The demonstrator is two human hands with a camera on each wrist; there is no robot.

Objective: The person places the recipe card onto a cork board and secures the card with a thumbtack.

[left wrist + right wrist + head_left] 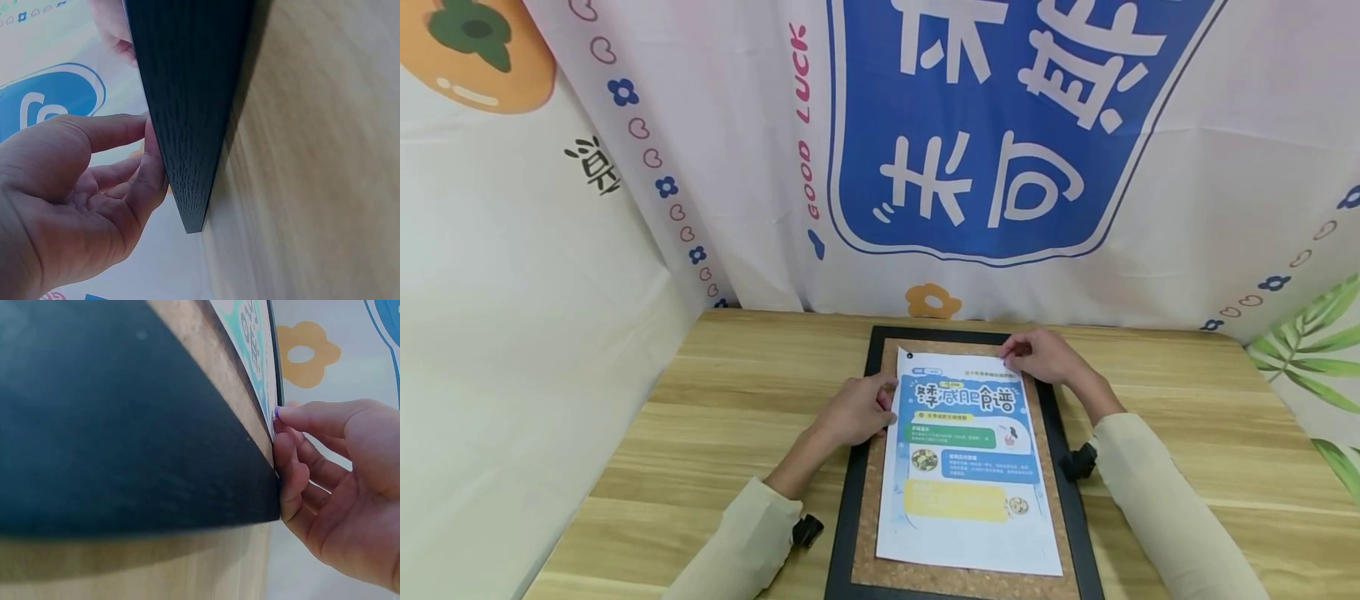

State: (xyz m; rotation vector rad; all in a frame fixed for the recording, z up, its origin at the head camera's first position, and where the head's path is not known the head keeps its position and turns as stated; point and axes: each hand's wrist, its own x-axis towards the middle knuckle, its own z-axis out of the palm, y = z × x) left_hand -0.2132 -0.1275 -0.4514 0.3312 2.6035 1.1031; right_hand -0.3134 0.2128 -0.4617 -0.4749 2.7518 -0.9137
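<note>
A printed paper sheet (970, 542) with blue, green and yellow panels lies on a black-framed cork board (865, 550). A small dark pushpin (910, 356) sits in its top left corner. My left hand (856, 410) is at the sheet's upper left edge, with thumb and index finger pinched together there; the frame's side (187, 106) hides the fingertips' contact in the left wrist view. At the top right corner my right hand (1043, 357) pinches a small purple pushpin (277, 412) against the sheet. Its other fingers bend beside the board's frame (156, 456).
The board lies on a wood-grain table (722, 383), near its back edge. Behind it hangs a white printed cloth (760, 167) with a blue emblem. A pale cloth (535, 333) stands along the left side. Each sleeve carries a black wrist device (1078, 461).
</note>
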